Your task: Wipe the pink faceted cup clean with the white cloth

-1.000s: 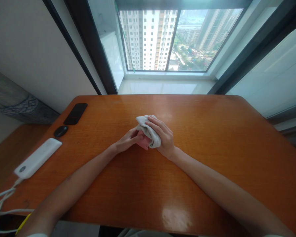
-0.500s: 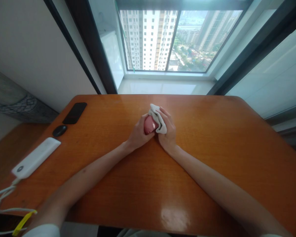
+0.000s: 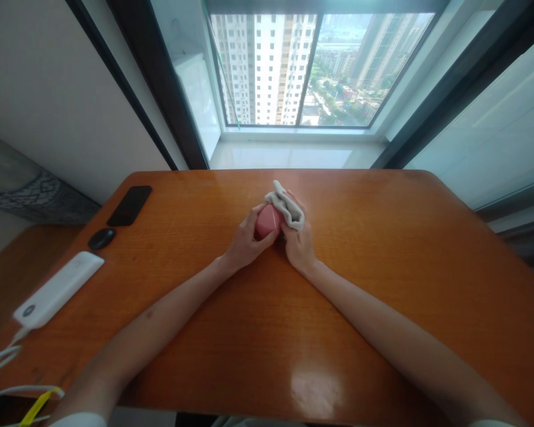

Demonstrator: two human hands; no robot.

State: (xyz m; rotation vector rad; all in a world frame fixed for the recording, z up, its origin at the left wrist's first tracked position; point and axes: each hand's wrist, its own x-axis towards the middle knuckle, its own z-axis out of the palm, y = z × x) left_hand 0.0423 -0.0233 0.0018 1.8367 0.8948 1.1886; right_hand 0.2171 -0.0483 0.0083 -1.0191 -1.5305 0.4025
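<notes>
A rounded, glossy pink object (image 3: pixel 267 220) is held above the middle of the brown wooden table (image 3: pixel 382 255). My left hand (image 3: pixel 245 240) is wrapped round it from the left, thumb along its lower edge. A folded light grey cloth (image 3: pixel 287 209) lies against the object's upper right side. My right hand (image 3: pixel 301 240) grips this cloth from the right, its fingers partly hidden behind the folds. The side of the pink object under the cloth cannot be seen.
At the table's left edge lie a black phone (image 3: pixel 130 206), a black mouse (image 3: pixel 102 238) and a white power strip (image 3: pixel 59 289). White cables (image 3: pixel 22 390) with a yellow tie (image 3: pixel 39 407) are at the lower left. Beyond the far edge is a window (image 3: pixel 267 71).
The cloth has shifted slightly up and its folds have changed shape against the pink object. The pink object has turned a little in my left hand. The view has shifted slightly.
</notes>
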